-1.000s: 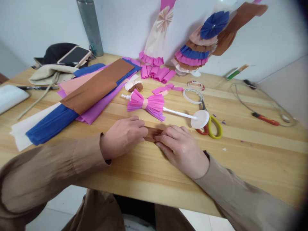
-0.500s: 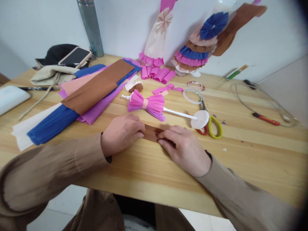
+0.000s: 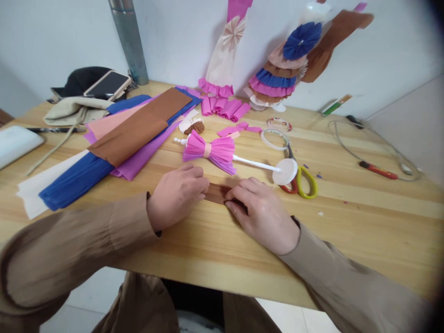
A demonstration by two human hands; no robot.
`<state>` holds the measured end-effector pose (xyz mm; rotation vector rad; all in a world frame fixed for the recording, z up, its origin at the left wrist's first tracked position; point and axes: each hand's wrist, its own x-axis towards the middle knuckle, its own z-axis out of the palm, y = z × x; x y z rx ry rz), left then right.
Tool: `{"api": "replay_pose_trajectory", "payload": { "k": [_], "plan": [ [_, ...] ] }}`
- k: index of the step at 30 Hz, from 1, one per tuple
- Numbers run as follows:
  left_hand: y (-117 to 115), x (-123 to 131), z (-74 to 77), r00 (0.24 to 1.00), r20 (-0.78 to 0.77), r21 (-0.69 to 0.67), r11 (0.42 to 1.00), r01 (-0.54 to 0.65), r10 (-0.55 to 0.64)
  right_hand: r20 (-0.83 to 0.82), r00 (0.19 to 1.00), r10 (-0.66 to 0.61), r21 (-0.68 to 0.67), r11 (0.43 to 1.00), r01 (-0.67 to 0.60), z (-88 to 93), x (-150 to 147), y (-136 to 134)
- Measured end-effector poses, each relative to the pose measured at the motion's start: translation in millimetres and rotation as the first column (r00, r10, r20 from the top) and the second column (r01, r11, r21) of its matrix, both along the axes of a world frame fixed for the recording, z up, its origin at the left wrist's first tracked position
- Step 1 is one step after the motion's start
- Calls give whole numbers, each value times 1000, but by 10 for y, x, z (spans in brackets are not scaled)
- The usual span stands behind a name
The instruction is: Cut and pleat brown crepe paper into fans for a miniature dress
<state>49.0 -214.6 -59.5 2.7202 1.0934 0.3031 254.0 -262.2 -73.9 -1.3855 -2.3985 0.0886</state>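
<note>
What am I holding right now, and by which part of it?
A folded brown strip: the left hand holds its left part, the right hand pinches its right part. Your fingers hide exactly where its ends are.

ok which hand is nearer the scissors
Right: the right hand is left of the scissors, nearer the person; the left hand is farther left, at the left end of the brown strip.
</note>
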Motion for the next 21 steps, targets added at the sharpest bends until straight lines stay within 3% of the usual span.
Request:
{"api": "replay_pose_trajectory", "payload": {
  "k": [7,14,21],
  "plan": [
    [-52,-15,71,996,-39,102,991,83,-79,152,988,18,211,976,-50,44,3,-28],
    [3,-36,26,997,-12,29,997,73,-73,95,995,39,119,992,-50,28,61,2],
    [63,-30,6,1000,30,-96,995,-2,5,14,1000,21,5,1000,-21,0,85,32]
  ]
}}
